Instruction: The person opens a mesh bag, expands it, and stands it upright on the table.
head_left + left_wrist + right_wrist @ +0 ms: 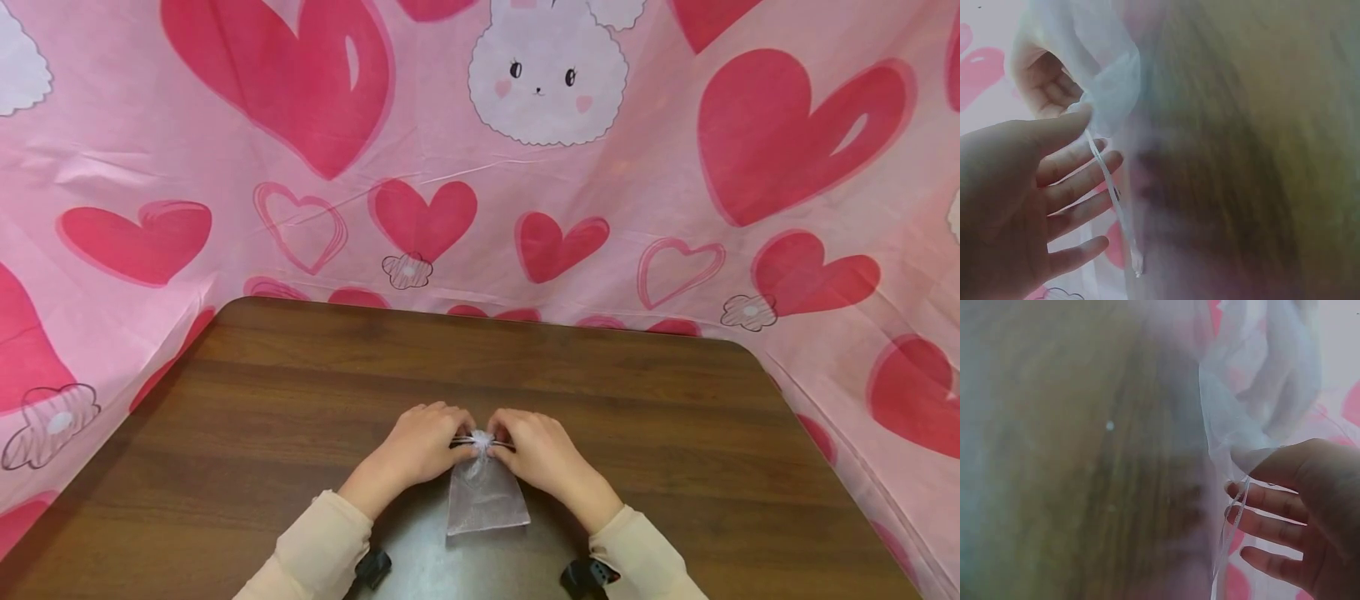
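A sheer white drawstring pouch lies in the head view with its neck gathered and its flat body toward the person. My left hand pinches the gathered neck from the left. From the other side my right hand pinches it too. Thin white cords run out sideways from the neck past the fingers of both hands. In the left wrist view a doubled cord hangs below the thumb, its knotted end free. The right wrist view shows the sheer fabric at the thumb and a cord trailing beside the fingers.
Under the hands is a dark brown wooden table with rounded far corners. A pink cloth printed with hearts hangs around its back and sides. Black devices sit at both wrists below cream sleeves.
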Demonstrator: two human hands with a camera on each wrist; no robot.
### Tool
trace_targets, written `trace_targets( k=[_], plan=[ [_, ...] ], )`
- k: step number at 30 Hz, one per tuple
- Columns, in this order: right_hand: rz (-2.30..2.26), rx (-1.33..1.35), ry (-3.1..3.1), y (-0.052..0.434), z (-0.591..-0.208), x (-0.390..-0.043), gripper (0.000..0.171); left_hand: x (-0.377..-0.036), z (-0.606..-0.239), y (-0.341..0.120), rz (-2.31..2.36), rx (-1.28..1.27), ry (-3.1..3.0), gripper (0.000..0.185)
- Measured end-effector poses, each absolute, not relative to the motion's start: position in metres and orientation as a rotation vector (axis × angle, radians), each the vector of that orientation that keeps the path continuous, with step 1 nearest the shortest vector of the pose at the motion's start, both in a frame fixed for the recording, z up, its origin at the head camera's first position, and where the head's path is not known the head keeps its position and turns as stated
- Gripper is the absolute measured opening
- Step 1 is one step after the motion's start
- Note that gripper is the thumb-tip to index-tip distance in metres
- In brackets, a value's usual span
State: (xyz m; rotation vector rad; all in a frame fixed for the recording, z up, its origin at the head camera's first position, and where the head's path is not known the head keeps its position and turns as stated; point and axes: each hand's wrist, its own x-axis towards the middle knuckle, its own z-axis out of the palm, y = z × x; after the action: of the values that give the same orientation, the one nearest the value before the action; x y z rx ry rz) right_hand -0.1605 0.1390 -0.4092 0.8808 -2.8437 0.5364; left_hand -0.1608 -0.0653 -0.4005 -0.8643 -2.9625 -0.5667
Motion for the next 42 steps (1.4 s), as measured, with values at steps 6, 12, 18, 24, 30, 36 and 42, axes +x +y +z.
trace_targets(
  k=[6, 12, 18, 24, 30, 36, 42],
  plan=[
    [0.526, 0.821, -2.770, 0.141, -0.403, -0.152, 0.025, -0.156, -0.395, -0.063, -0.702, -0.771, -2.937, 0.017],
    [0.633, 0.800, -2.634, 0.144, -0.396, -0.143, 0.028, -0.149, -0.388, -0.060, -0.844, -0.693, -2.884, 0.014],
    [0.764, 0.824, -2.479, 0.148, -0.390, -0.137, 0.031, -0.143, -0.382, -0.058, -1.024, -0.664, -2.765, 0.009],
    [0.980, 0.806, -2.365, 0.149, -0.383, -0.134, 0.036, -0.139, -0.378, -0.058, -1.152, -0.603, -2.625, 0.012],
    [1.238, 0.715, -2.365, 0.148, -0.378, -0.133, 0.025, -0.138, -0.378, -0.058, -1.237, -0.546, -2.531, 0.015],
    [1.412, 0.590, -2.420, 0.146, -0.378, -0.132, 0.008, -0.137, -0.377, -0.054, -1.347, -0.555, -2.428, 0.014],
    [1.569, 0.495, -2.399, 0.148, -0.375, -0.129, 0.004, -0.134, -0.376, -0.050, -1.409, -0.570, -2.397, 0.014]
  ],
)
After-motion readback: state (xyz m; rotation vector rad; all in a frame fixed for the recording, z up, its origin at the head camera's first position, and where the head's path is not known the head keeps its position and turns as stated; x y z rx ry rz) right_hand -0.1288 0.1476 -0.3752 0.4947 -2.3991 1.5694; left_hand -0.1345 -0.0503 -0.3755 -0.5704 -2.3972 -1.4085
